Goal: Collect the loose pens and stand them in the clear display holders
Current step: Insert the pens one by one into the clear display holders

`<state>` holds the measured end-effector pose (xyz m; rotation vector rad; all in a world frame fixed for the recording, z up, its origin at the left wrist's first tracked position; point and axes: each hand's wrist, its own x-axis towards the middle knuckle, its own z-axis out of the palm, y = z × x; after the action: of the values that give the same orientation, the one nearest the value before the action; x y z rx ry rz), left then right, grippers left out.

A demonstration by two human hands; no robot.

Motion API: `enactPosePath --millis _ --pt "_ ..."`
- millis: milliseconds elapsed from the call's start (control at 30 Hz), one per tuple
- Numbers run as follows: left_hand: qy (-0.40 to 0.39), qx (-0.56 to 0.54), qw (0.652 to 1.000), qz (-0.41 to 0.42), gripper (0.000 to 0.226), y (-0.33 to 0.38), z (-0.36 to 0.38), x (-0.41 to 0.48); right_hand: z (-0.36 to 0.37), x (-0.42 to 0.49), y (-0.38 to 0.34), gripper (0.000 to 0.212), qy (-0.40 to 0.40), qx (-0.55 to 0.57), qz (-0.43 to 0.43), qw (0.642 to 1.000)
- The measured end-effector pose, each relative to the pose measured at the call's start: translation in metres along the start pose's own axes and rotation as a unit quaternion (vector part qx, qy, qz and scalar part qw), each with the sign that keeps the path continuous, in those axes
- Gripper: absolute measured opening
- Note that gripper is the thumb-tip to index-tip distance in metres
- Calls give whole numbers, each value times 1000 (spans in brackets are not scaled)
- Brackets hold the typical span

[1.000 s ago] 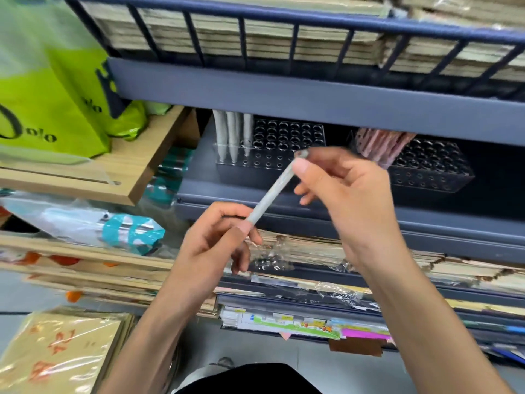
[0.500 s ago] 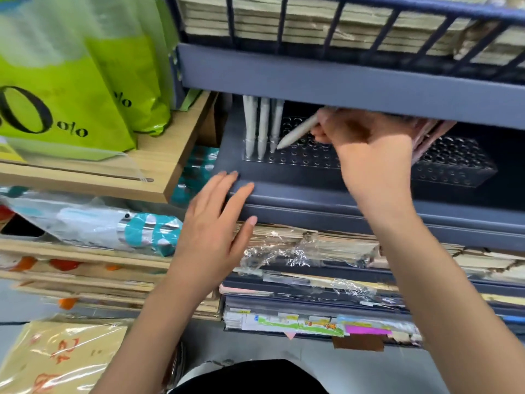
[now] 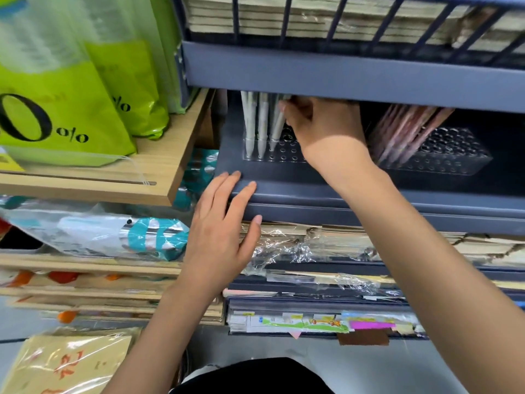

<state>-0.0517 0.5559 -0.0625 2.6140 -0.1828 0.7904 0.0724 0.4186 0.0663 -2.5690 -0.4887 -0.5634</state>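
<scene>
The pale grey pen (image 3: 278, 127) sits at about 11 o'clock from the right hand (image 3: 321, 123), whose fingers are curled in and pinching its upper end, right under the lip of the upper shelf (image 3: 341, 78). The pen leans a bit instead of standing straight, probably because there's so little headroom that it has to go in at an angle. Its tip looks to be at or just inside a hole of the clear holder (image 3: 287, 156), but whether it's fully seated can't be told from here. Just at its 9 o'clock stand the other pale pens (image 3: 262, 123), upright in the holder's left-end holes, so the person seems to be filling the next hole along to keep one colour together. Over at 3 o'clock, past the wrist, a second clear holder (image 3: 454, 157) carries a bunch of pinkish pens (image 3: 406, 132) slumped to one side. The left hand (image 3: 221, 231) holds nothing. It lies flat at 7 o'clock of the holder, fingers straight and a little spread on the front edge of the grey shelf (image 3: 454, 200), most likely as a brace while reaching in. Further out there are plastic-wrapped paper stacks (image 3: 312, 243) below, and green bags (image 3: 56, 103) on a wooden shelf (image 3: 176, 155) at 9 o'clock.
</scene>
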Motion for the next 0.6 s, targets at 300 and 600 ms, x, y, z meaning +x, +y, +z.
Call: enactPosePath --millis 300,600 --pt "6 -9 1000 -1 48 1 1 1 5 2 -3 31 -47 -36 -14 998" --pt "-1 -10 1000 -9 48 2 1 1 4 -1 -5 32 -55 -24 -20 998"
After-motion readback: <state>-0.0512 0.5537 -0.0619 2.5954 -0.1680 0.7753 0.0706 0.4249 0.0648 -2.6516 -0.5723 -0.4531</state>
